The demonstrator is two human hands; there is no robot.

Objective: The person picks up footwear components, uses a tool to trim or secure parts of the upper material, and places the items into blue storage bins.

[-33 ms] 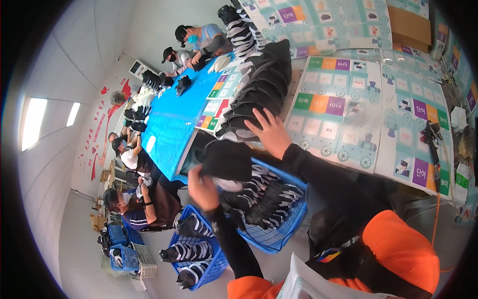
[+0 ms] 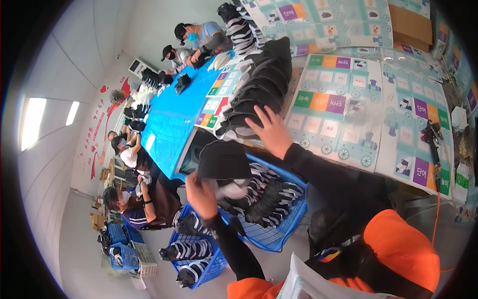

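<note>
A black shoe upper (image 2: 225,162) with whitish material at its lower edge hangs in front of the table's near edge. My left hand (image 2: 200,195) grips its lower left side, fingers closed. Beyond it, a long row of nested black uppers (image 2: 264,82) lies on the table. My right hand (image 2: 273,133) has its fingers spread at the near end of that row; whether they touch it I cannot tell. Directly below the held upper stands a blue basket (image 2: 271,244) holding black and white uppers (image 2: 274,202) in nested rows.
A second blue basket (image 2: 215,273) of uppers stands on the floor to the left. Printed sheets (image 2: 343,134) cover the table on the right, where a dark tool (image 2: 434,144) with an orange hose lies. Several co-workers sit along the blue-covered table (image 2: 172,114).
The held upper has tilted a little and shows more of its whitish part. My left hand has shifted slightly left and down; my right hand stays almost still.
</note>
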